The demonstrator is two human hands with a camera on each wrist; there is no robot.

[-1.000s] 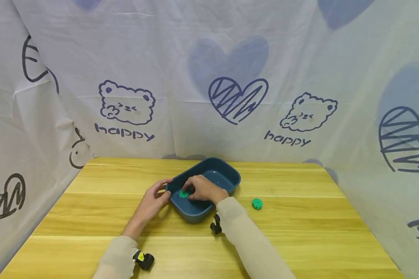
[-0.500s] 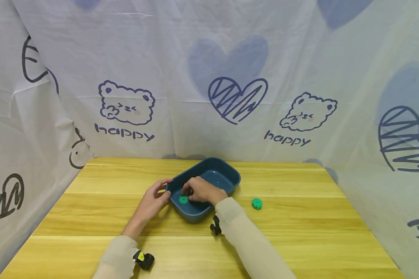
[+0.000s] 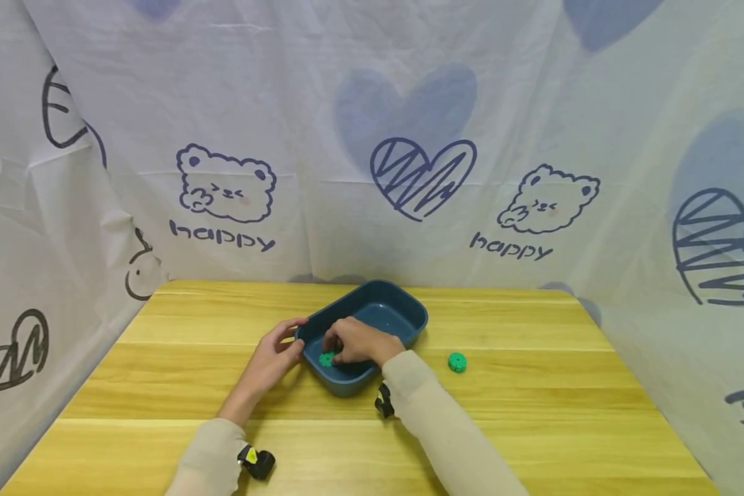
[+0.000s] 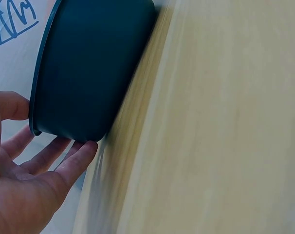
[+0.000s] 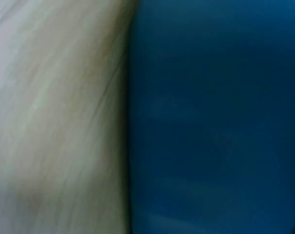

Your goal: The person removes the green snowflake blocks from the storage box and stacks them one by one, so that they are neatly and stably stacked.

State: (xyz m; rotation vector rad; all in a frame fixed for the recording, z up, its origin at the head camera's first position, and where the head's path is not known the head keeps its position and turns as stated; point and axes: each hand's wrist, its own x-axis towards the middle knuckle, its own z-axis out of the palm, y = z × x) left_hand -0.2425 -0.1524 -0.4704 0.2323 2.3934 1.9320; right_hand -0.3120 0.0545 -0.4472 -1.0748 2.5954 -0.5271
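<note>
A dark blue plastic tub (image 3: 395, 289) stands at an angle on the wooden table. My left hand (image 3: 275, 358) holds its left end: the thumb is at the rim and the fingers (image 4: 77, 163) lie along the outer wall. Inside the tub, near that same end, my right hand (image 3: 362, 342) reaches down with curled fingers and pinches the edge of a small green notched disc (image 3: 326, 359), partly covered by the fingertips. To the right of the tub lies another green notched piece (image 3: 457, 362), thick like stacked discs. The right wrist view has only the tub's wall (image 5: 215, 117) and blurred table.
The pale wooden table (image 3: 533, 413) runs back to a white cloth (image 3: 322, 138) printed with hearts and bears, which also hangs at both sides. Each wrist carries a small black camera, such as the one (image 3: 259, 463) on the left sleeve.
The green disc in the tub has shifted toward the tub's near side, and my right fingers have come down slightly with it. My left hand and the tub stay in place.
</note>
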